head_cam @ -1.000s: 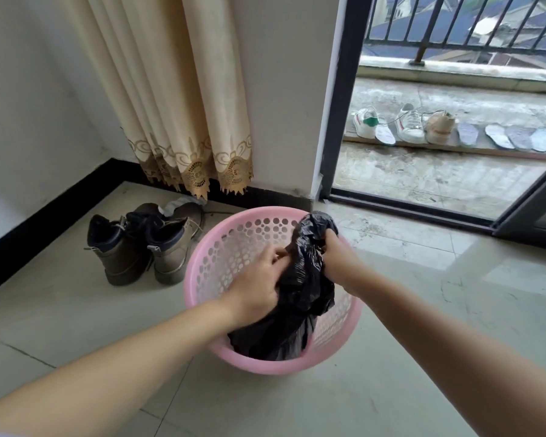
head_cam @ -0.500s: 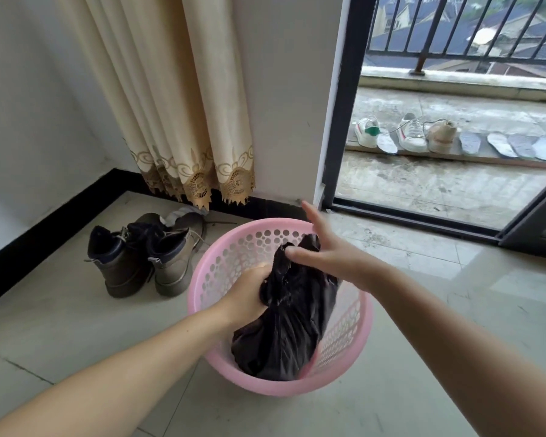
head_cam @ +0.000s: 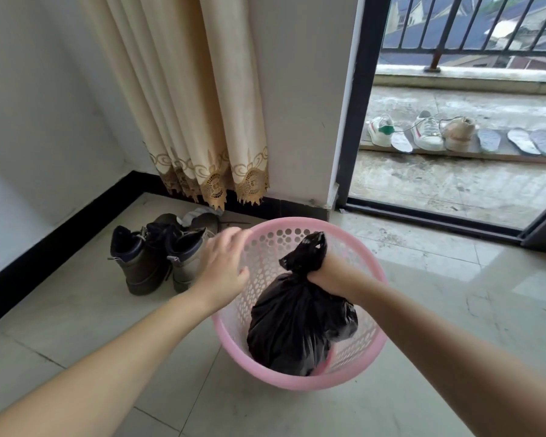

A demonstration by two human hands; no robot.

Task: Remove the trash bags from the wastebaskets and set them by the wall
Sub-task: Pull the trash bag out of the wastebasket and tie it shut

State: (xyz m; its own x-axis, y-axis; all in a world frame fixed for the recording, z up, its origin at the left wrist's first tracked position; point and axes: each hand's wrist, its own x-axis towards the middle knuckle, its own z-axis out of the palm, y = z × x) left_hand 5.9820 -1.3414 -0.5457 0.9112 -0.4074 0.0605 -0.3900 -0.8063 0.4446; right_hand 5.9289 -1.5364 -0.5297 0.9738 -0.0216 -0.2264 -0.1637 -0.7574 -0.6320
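A pink perforated wastebasket stands on the tiled floor in the middle of the view. Inside it sits a full black trash bag, its neck gathered and sticking up. My right hand is shut around that gathered neck, above the basket's middle. My left hand hovers over the basket's left rim with its fingers spread and nothing in it. The bag's lower part rests inside the basket.
A pair of dark boots stands left of the basket, close to my left hand. Behind are a cream curtain, a white wall with black skirting, and an open balcony door with sneakers outside.
My left hand has let go of the bag and moved left over the rim. My right hand has closed on the bag's neck, and the neck now stands gathered upward.
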